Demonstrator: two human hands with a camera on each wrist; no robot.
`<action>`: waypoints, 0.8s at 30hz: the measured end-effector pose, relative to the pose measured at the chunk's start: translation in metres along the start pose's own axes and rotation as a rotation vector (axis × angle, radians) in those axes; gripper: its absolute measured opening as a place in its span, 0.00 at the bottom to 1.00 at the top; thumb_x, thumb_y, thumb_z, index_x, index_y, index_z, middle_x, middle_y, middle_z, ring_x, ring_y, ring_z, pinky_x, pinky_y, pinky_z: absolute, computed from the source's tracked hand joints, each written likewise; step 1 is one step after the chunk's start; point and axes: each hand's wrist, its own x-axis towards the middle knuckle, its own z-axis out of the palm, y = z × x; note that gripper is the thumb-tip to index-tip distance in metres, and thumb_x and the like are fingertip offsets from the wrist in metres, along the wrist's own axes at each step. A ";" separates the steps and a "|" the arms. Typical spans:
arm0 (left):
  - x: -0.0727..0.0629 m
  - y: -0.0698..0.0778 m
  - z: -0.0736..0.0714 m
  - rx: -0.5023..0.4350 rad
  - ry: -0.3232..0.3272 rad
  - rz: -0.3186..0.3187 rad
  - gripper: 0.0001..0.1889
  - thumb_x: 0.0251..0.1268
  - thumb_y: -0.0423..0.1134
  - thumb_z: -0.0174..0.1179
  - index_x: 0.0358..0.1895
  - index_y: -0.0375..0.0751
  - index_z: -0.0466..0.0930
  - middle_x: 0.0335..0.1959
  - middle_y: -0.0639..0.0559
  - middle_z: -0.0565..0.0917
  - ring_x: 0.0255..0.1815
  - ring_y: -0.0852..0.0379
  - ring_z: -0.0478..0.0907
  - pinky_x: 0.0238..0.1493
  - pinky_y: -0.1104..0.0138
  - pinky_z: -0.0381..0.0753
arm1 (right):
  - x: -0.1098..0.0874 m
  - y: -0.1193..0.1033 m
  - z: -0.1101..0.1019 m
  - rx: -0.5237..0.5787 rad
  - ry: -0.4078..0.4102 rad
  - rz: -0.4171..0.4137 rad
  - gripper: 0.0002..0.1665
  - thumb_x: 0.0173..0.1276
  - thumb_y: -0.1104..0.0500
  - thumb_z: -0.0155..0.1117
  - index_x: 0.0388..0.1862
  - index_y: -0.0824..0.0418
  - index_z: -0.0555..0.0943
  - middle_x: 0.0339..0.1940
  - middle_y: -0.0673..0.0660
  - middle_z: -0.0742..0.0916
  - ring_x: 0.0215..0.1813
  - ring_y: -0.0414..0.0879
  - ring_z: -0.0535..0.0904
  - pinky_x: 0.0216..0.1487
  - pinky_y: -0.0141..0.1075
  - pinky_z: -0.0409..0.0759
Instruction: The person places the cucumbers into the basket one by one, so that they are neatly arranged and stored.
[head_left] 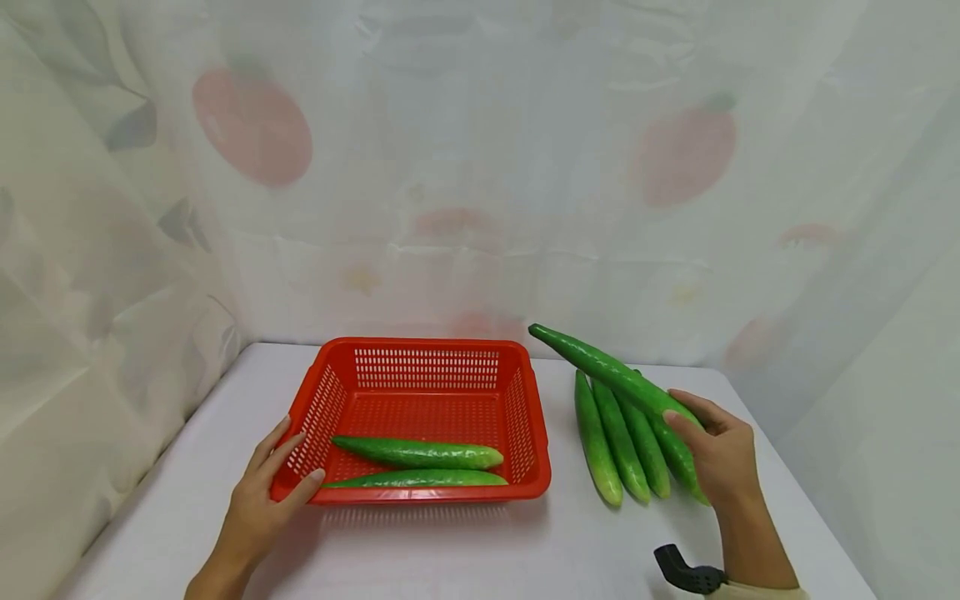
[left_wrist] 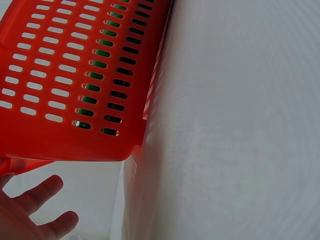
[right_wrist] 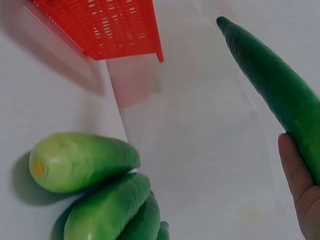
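My right hand (head_left: 723, 450) grips a long green cucumber (head_left: 607, 367) near its thicker end. The cucumber slants up and left above several other cucumbers (head_left: 600, 446) lying side by side on the table, and in the right wrist view its narrow tip points away from the hand. My left hand (head_left: 258, 500) rests at the front left corner of a red plastic basket (head_left: 412, 495), thumb by the front rim and fingers fairly straight along the left rim. Inside, two cucumbers (head_left: 420, 454) lie crosswise near the front wall, which partly hides the nearer one.
The basket stands on a white-covered table (head_left: 420, 558), left of the loose cucumbers. Behind the table hangs a pale curtain (head_left: 480, 167) with faded fruit prints, and more sheeting (head_left: 82, 333) runs along the left side. A black strap (head_left: 686, 571) shows at my right wrist.
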 end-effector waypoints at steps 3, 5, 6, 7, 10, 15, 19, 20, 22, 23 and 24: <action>0.000 0.000 0.000 -0.002 0.002 0.004 0.29 0.57 0.39 0.70 0.64 0.40 0.74 0.73 0.55 0.60 0.69 0.68 0.55 0.56 0.81 0.51 | 0.002 -0.002 0.007 -0.028 -0.035 -0.028 0.25 0.64 0.63 0.69 0.58 0.71 0.78 0.49 0.47 0.84 0.52 0.40 0.77 0.46 0.25 0.75; -0.001 0.000 0.001 -0.002 0.002 0.003 0.29 0.57 0.39 0.70 0.64 0.40 0.74 0.73 0.55 0.61 0.69 0.68 0.55 0.57 0.82 0.51 | 0.003 -0.004 0.011 -0.070 -0.064 -0.047 0.25 0.64 0.61 0.69 0.58 0.70 0.78 0.50 0.48 0.83 0.52 0.40 0.77 0.45 0.26 0.76; -0.001 0.000 0.001 -0.002 0.002 0.002 0.29 0.57 0.39 0.70 0.64 0.40 0.74 0.73 0.55 0.61 0.69 0.68 0.55 0.56 0.82 0.51 | 0.004 -0.005 0.013 -0.090 -0.078 -0.056 0.25 0.65 0.60 0.69 0.58 0.70 0.78 0.51 0.49 0.83 0.52 0.40 0.77 0.45 0.26 0.76; -0.001 0.000 0.001 -0.002 0.001 0.001 0.29 0.57 0.39 0.70 0.64 0.40 0.73 0.73 0.55 0.61 0.69 0.68 0.55 0.56 0.82 0.51 | 0.004 -0.006 0.015 -0.095 -0.093 -0.062 0.25 0.65 0.59 0.68 0.58 0.69 0.78 0.52 0.50 0.83 0.52 0.40 0.77 0.45 0.27 0.76; -0.001 0.000 0.001 -0.004 -0.002 -0.001 0.29 0.57 0.39 0.70 0.64 0.40 0.73 0.73 0.55 0.61 0.69 0.68 0.55 0.56 0.82 0.51 | 0.006 -0.008 0.021 -0.120 -0.129 -0.080 0.24 0.66 0.57 0.68 0.58 0.68 0.78 0.55 0.56 0.82 0.53 0.42 0.77 0.46 0.28 0.77; -0.001 0.001 0.000 -0.003 -0.008 -0.008 0.30 0.58 0.39 0.70 0.64 0.40 0.73 0.73 0.55 0.60 0.69 0.68 0.55 0.56 0.82 0.51 | 0.007 -0.012 0.031 -0.112 -0.170 -0.103 0.23 0.66 0.58 0.68 0.57 0.69 0.79 0.57 0.60 0.80 0.54 0.43 0.76 0.47 0.29 0.76; -0.001 0.002 0.000 -0.001 -0.012 -0.018 0.30 0.58 0.40 0.69 0.64 0.41 0.73 0.73 0.56 0.60 0.68 0.68 0.55 0.55 0.82 0.51 | 0.007 -0.016 0.041 -0.074 -0.203 -0.116 0.22 0.66 0.61 0.68 0.56 0.71 0.79 0.55 0.59 0.81 0.55 0.43 0.75 0.48 0.29 0.76; -0.001 0.001 0.000 0.001 -0.014 -0.022 0.30 0.58 0.40 0.69 0.65 0.41 0.73 0.73 0.56 0.60 0.68 0.69 0.54 0.56 0.82 0.51 | 0.007 -0.017 0.044 -0.066 -0.214 -0.117 0.22 0.66 0.61 0.68 0.56 0.71 0.79 0.55 0.59 0.81 0.55 0.43 0.76 0.48 0.29 0.76; 0.000 0.001 0.000 0.002 -0.015 -0.024 0.30 0.58 0.40 0.69 0.65 0.41 0.73 0.73 0.56 0.60 0.69 0.69 0.54 0.56 0.82 0.51 | 0.007 -0.017 0.050 -0.061 -0.236 -0.117 0.22 0.65 0.61 0.68 0.56 0.70 0.80 0.55 0.60 0.82 0.55 0.43 0.76 0.48 0.29 0.76; 0.000 0.001 0.000 0.000 -0.016 -0.025 0.30 0.59 0.40 0.69 0.65 0.41 0.73 0.73 0.56 0.60 0.69 0.69 0.54 0.56 0.82 0.50 | 0.007 -0.017 0.053 -0.052 -0.246 -0.113 0.22 0.65 0.61 0.68 0.56 0.69 0.80 0.54 0.60 0.82 0.53 0.44 0.76 0.47 0.30 0.76; 0.000 0.001 0.000 -0.001 -0.016 -0.024 0.29 0.59 0.40 0.69 0.65 0.41 0.73 0.73 0.56 0.60 0.69 0.69 0.54 0.56 0.81 0.50 | 0.007 -0.016 0.056 -0.043 -0.259 -0.107 0.22 0.65 0.61 0.68 0.56 0.69 0.80 0.54 0.61 0.82 0.53 0.45 0.77 0.47 0.30 0.76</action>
